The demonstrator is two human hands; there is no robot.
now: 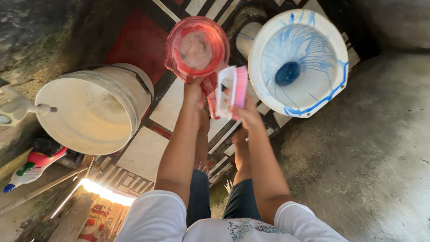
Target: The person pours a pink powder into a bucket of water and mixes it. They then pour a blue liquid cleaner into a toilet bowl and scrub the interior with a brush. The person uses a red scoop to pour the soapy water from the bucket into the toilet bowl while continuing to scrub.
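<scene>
My left hand (193, 93) grips the handle of a red plastic jug (197, 48) with water in it, held out over the tiled floor. My right hand (245, 114) holds a white scrub brush with pink bristles (233, 88), upright beside the jug's handle. Just right of the brush sits a white toilet bowl (268, 96), its inside streaked with blue cleaning liquid and a blue pool at the bottom. My bare legs and feet show below the arms.
A large cream bucket of water (87, 114) stands at the left. A tap (27, 107) sticks out from the left wall above a red and white bottle (33, 166). The floor (143, 154) has white, black and red tiles; rough concrete (371, 166) lies to the right.
</scene>
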